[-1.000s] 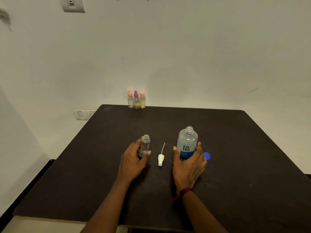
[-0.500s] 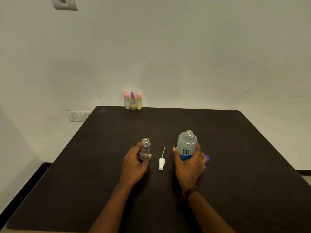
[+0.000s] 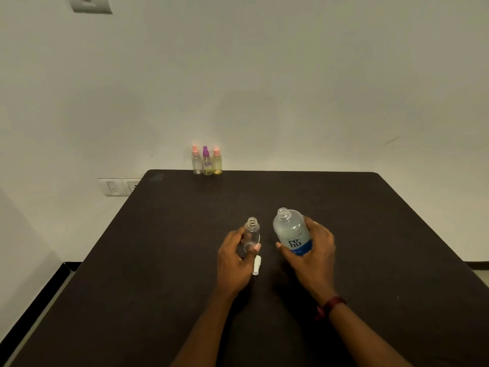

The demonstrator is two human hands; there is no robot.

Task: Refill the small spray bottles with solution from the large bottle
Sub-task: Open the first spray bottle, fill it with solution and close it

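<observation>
Dark table [image 3: 158, 260] against a plain wall, three capped spray bottles [image 3: 207, 161] lined up at its far edge. Left hand [image 3: 234, 263] has thumb and fingers curled round the open, upright small bottle [image 3: 251, 234], with a white spray head [image 3: 256, 266] lying just beside it. Right hand [image 3: 315, 260] grips the uncapped large bottle [image 3: 289, 229], which is tipped toward the small one.

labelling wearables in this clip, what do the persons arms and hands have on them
No sleeves are in view; both arms are bare. The right hand has a dark red band around its wrist. The left hand shows no band or watch.
</observation>
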